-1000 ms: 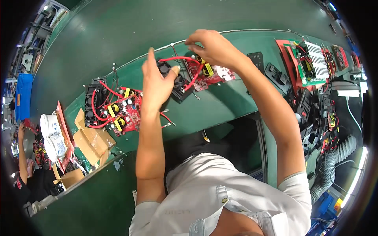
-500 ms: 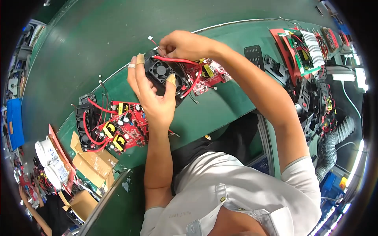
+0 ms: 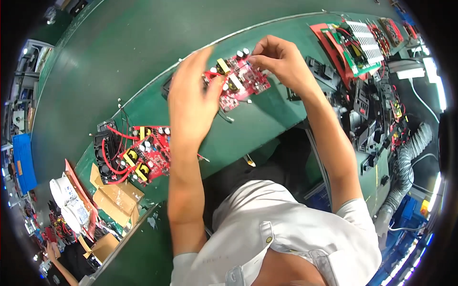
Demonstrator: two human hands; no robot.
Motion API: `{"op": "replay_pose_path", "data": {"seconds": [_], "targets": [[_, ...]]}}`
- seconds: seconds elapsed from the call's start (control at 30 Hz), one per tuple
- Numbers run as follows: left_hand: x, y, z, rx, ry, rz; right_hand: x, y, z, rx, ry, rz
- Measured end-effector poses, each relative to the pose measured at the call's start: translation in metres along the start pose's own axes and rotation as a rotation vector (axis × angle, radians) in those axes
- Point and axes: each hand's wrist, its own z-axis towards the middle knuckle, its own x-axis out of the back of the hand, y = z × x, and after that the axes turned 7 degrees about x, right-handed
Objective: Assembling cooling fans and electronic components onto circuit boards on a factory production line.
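A red circuit board [image 3: 245, 81] with yellow-wrapped transformers and capacitors lies on the green bench ahead of me. My left hand [image 3: 193, 97], smeared by motion, is over the board's left part and mostly covers the black fan housing [image 3: 166, 88]. Whether its fingers grip anything does not show. At the far right edge of the board, my right hand [image 3: 279, 59] has thumb and forefinger pinched together beside the capacitors. What is between those fingertips is too small to make out. Nearer on the left sits a second red board [image 3: 151, 155], wired in red to a black twin-fan unit [image 3: 101, 152].
An open cardboard box [image 3: 114, 200] and white spools [image 3: 75, 214] stand at the left. Rightward are a stacked green board with a pale heatsink [image 3: 365, 45], black plastic brackets [image 3: 319, 69] and a ribbed grey hose [image 3: 398, 176]. Another person's hand [image 3: 51, 250] shows at lower left.
My right hand has left the fan housing's far end and moved right to the board's far edge. My left hand has shifted slightly, now covering most of the fans.
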Motion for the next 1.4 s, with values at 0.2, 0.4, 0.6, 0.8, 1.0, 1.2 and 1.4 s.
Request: {"op": "replay_pose_path", "data": {"seconds": [0.2,0.4,0.6,0.8,1.0,1.2,1.4], "targets": [[-0.036,-0.003,0.078,-0.099,-0.741,0.127,-0.024,0.015,-0.035,0.095,0.331,-0.011],[-0.040,-0.010,0.092,0.050,-0.802,-0.036,-0.089,0.015,-0.100,0.286,0.034,-0.630],[-0.031,-0.005,0.093,0.031,-0.852,0.028,-0.084,0.019,-0.080,0.136,0.234,-0.169],[-0.054,0.006,0.080,-0.055,-1.019,-0.090,-0.030,0.034,-0.097,-0.232,0.473,0.120],[-0.079,0.012,0.070,-0.104,-1.040,0.138,-0.030,0.035,-0.101,-0.126,0.480,0.422],[-0.066,0.022,0.051,-0.090,-0.934,0.157,-0.037,0.036,-0.112,-0.366,0.467,0.787],[-0.060,0.017,0.032,-0.104,-0.885,-0.026,-0.033,0.043,-0.116,-0.328,0.351,0.870]]}}
